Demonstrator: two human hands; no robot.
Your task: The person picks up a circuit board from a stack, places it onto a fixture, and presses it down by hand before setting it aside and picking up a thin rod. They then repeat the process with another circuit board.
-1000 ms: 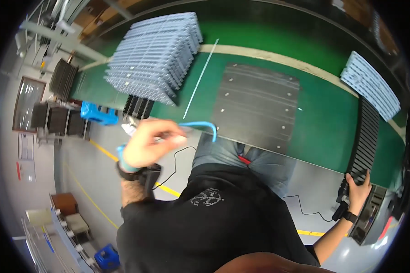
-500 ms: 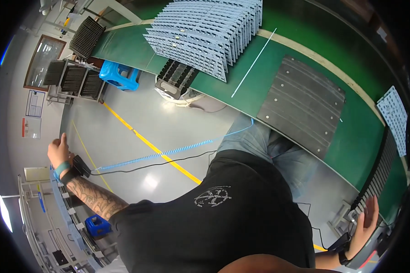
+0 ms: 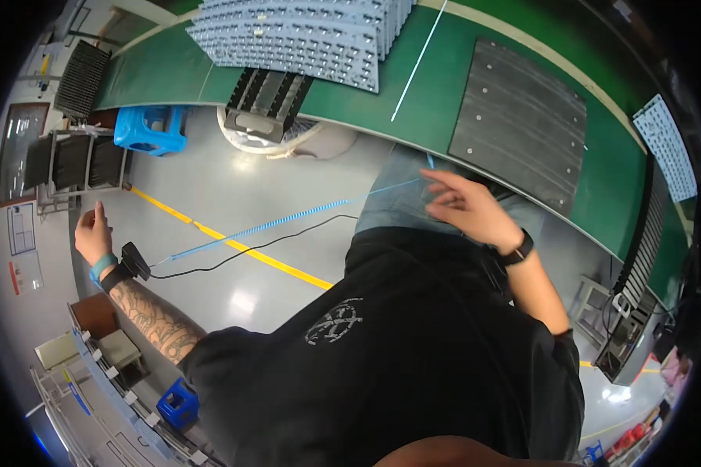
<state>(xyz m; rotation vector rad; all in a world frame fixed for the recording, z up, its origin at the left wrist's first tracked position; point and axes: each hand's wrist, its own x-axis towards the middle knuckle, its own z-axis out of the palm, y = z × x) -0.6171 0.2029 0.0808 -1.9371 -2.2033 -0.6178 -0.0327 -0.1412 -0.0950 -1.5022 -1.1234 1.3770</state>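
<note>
My left hand [image 3: 93,235] is stretched far out to the left over the floor. One finger points up, the others are loosely bent, and nothing shows in it. A teal band and a black strap circle that wrist; a blue coiled cord [image 3: 288,218] and a black cable [image 3: 249,251] run from there toward the bench. My right hand [image 3: 475,212] hovers over my lap by the bench edge, fingers apart and holding nothing. Nearest to it lies a dark grey mat [image 3: 522,124] with small round studs, on the green bench [image 3: 413,128].
Many upright pale panels [image 3: 296,43] with rows of small parts stand on the bench at the far left, above a black slotted rack [image 3: 269,105]. A thin white strip [image 3: 419,62] lies between panels and mat. Another pale panel [image 3: 666,148] and black slotted rail [image 3: 645,241] are at right.
My right hand has swung from the far lower right inward to the bench edge over my lap. My left hand has shifted slightly, its fingers looser. The whole view has turned a little.
</note>
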